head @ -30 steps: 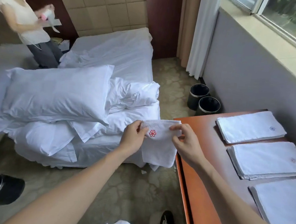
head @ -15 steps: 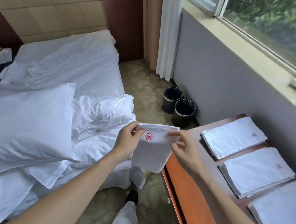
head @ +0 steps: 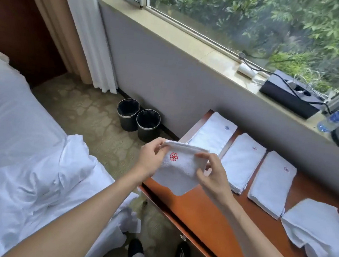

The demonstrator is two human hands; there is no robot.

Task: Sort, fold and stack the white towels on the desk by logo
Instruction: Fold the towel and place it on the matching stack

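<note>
Lining the desk [head: 203,214] below the window [head: 257,23] sit folded towels [head: 242,162].

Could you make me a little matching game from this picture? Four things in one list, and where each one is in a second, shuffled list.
Things:
1 red-logo towel
2 blue-logo towels
3 black bins
4 black box

Places:
A on the window sill
B on the carpet
C pinched by left hand and right hand
D lying on the desk

Pairs: 1-C, 2-D, 3-B, 4-A
</note>
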